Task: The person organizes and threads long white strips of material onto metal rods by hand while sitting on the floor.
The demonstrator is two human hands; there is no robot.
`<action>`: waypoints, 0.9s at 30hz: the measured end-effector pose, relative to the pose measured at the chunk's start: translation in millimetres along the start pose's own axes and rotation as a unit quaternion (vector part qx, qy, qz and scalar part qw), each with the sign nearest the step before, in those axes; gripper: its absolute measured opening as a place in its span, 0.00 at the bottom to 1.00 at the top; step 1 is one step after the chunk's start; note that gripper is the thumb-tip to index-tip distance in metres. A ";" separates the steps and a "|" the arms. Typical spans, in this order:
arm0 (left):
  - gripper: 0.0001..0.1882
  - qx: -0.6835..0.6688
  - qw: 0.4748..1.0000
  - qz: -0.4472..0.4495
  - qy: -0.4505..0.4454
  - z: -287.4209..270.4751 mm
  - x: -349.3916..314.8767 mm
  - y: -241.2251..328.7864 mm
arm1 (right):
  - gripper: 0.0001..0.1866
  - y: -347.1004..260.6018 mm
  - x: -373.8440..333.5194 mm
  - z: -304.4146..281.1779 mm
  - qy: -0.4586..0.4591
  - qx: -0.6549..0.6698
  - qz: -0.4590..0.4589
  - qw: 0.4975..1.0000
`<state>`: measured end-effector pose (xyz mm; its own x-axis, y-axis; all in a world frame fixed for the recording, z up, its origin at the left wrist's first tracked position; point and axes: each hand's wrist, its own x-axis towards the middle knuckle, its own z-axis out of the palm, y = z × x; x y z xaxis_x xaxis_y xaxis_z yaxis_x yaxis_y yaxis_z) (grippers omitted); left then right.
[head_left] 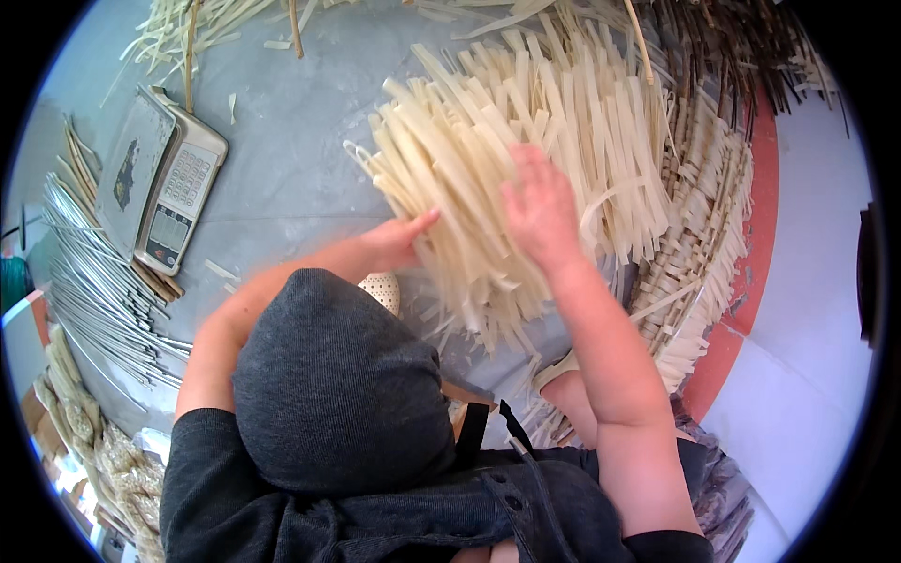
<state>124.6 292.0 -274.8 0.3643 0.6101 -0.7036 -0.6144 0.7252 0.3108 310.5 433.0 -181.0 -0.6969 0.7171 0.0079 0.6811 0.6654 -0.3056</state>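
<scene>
A large fanned bundle of pale flat strips [469, 169], looking like split bamboo or similar plant material, lies before me. My left hand [399, 242] is at its left edge; the thumb rests against the strips while the other fingers go out of sight under them. On top of the bundle, toward its middle, my right hand [544, 206] lies with fingers stretched out, a little blurred. A second layer of pale strips [619, 159] spreads just to the right. A rounded dark grey cloth shape [338, 375] covers the lower middle of the view.
A flat-topped digital scale [178, 188] stands on the grey floor [300, 113] at left, near thin metal rods [113, 281]. Woven strip work [694, 216] lies at right beside a red floor band [765, 188]. Dark thin sticks [741, 47] pile up at far right.
</scene>
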 end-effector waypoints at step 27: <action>0.26 0.621 0.695 0.275 0.237 -1.2 93.8 159.3 | 0.42 57.4 -184.0 23.8 0.162 0.434 0.605 0.648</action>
<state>60.1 464.3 -292.1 -0.1384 0.9438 -0.3001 0.6145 0.3195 0.7213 472.4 334.2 -222.7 0.4071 0.7045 -0.5814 0.2040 -0.6905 -0.6940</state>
